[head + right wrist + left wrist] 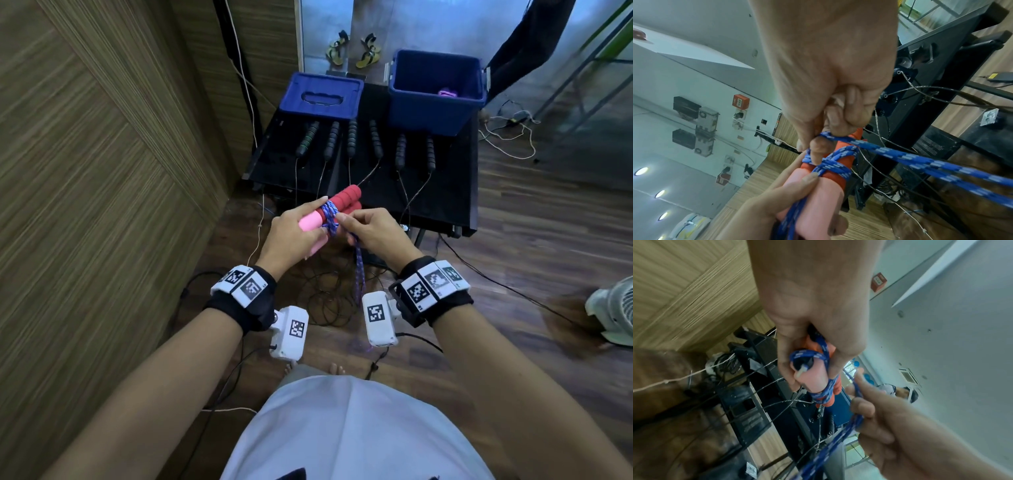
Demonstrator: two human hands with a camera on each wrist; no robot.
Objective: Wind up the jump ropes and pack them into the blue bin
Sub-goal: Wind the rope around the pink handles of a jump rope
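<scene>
My left hand (301,229) grips the two red and pink handles (344,200) of a jump rope, held side by side in front of my chest. Blue braided rope (330,219) is wound several turns round the handles. My right hand (368,228) pinches that rope (840,138) right at the wraps; its loose end (358,274) hangs down between my wrists. In the left wrist view the pink handle end (815,374) shows under my fingers. The open blue bin (436,90) stands at the table's back right with a pink rope bundle (448,92) inside.
Several black-handled jump ropes (375,138) lie in a row on the black table (455,192), their thin cords trailing off the front edge. The bin's blue lid (322,97) sits at back left. Wood panelling stands at left; cables and a fan (613,310) are on the floor.
</scene>
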